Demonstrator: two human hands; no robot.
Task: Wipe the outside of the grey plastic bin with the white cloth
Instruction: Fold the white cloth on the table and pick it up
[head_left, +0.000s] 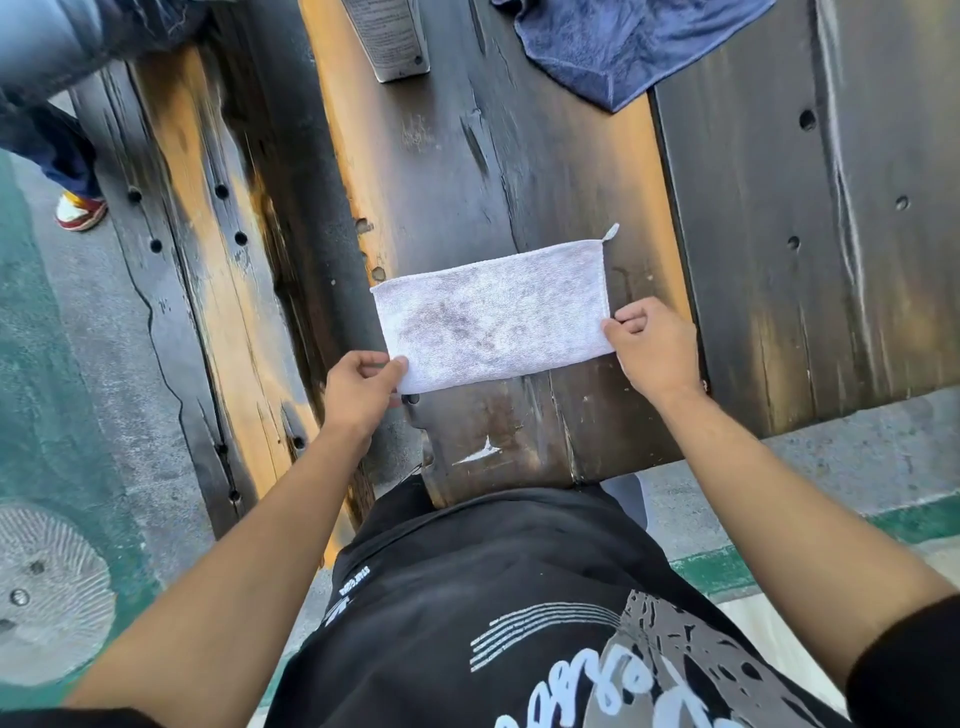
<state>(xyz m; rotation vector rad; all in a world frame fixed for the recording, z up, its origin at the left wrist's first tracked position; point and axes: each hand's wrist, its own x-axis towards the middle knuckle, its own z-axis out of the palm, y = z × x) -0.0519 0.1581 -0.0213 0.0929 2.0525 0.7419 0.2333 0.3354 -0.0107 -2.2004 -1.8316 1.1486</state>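
I see both arms stretched forward: the left hand (361, 387) pinches the white cloth's (491, 317) near-left corner, the right hand (649, 345) pinches its right edge. The folded, stained cloth lies flat on the wooden table (545, 171). Beyond sit a blue towel (613, 47) and a grey container (389, 36).

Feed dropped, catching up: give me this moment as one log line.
white cloth: folded, soiled, flat on wooden table | left hand: pinching near-left corner | right hand: pinching near-right corner | grey bin: far edge, untouched
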